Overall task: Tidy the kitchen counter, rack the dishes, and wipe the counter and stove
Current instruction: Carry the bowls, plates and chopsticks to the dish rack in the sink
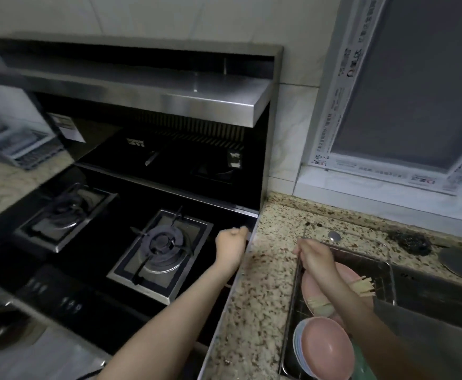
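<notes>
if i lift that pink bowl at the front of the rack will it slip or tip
The pink bowl looks like smooth plastic, so probably light and not fragile. It stands on edge against other bowls in the wire rack, so neighbours may tip. Possibly slippery if wet.

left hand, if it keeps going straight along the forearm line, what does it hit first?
Probably the raised back edge of the stove, at its right rear corner: the left hand already sits just short of it over the black glass. Depth is unclear from this one view.

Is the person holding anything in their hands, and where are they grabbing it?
The right hand grips the wire dish rack at its far-left corner. The left hand looks curled, holding nothing visible.
</notes>
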`<action>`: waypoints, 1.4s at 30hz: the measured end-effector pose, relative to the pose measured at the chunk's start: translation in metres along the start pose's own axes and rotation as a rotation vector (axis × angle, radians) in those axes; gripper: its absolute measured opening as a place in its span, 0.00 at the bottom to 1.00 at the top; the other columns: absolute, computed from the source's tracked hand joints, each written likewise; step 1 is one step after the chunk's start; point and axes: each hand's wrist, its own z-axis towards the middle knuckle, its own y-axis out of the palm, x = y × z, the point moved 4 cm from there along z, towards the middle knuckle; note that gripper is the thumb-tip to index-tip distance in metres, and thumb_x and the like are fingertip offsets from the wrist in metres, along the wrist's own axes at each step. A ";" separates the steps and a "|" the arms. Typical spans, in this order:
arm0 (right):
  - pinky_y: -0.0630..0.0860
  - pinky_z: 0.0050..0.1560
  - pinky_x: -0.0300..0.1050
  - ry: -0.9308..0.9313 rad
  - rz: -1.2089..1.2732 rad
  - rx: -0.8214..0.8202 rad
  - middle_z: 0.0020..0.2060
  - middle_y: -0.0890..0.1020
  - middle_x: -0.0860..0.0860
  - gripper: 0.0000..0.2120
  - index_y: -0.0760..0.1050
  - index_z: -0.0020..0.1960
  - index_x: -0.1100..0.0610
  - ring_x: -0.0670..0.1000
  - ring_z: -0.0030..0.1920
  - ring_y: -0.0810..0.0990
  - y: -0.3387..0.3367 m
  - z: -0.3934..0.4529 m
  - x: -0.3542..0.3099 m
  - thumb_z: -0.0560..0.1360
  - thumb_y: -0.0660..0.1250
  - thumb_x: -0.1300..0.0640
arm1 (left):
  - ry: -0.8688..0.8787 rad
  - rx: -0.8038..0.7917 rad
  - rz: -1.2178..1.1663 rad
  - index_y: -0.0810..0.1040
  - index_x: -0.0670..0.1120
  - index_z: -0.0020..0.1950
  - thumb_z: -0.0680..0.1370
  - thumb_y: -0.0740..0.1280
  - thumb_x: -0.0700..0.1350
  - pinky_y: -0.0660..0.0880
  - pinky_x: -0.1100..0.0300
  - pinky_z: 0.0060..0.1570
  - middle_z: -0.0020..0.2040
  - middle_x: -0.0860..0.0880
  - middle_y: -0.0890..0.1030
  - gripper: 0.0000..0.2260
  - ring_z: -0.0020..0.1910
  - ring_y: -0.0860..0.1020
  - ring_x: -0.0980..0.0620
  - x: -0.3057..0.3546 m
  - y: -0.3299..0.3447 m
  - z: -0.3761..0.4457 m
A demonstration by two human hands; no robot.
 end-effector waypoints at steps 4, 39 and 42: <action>0.57 0.19 0.33 -0.106 0.058 -0.050 0.15 0.63 0.45 0.23 0.71 0.26 0.54 0.43 0.16 0.59 0.051 0.001 -0.037 0.80 0.60 0.55 | -0.045 0.126 -0.104 0.55 0.50 0.23 0.73 0.62 0.39 0.54 0.58 0.28 0.23 0.53 0.57 0.22 0.24 0.55 0.52 0.011 -0.060 0.007; 0.66 0.27 0.39 -0.219 -0.193 -0.638 0.30 0.76 0.54 0.13 0.76 0.43 0.62 0.50 0.28 0.72 0.576 -0.255 -0.159 0.81 0.57 0.59 | -0.071 0.657 -0.487 0.71 0.41 0.24 0.81 0.58 0.48 0.55 0.70 0.18 0.16 0.49 0.63 0.25 0.13 0.60 0.55 -0.164 -0.663 -0.078; 0.66 0.26 0.38 -0.225 -0.186 -0.663 0.30 0.76 0.53 0.13 0.76 0.43 0.62 0.49 0.29 0.72 0.607 -0.260 -0.168 0.81 0.56 0.59 | -0.061 0.699 -0.502 0.72 0.40 0.25 0.82 0.57 0.49 0.57 0.69 0.18 0.16 0.48 0.64 0.26 0.14 0.61 0.53 -0.173 -0.692 -0.080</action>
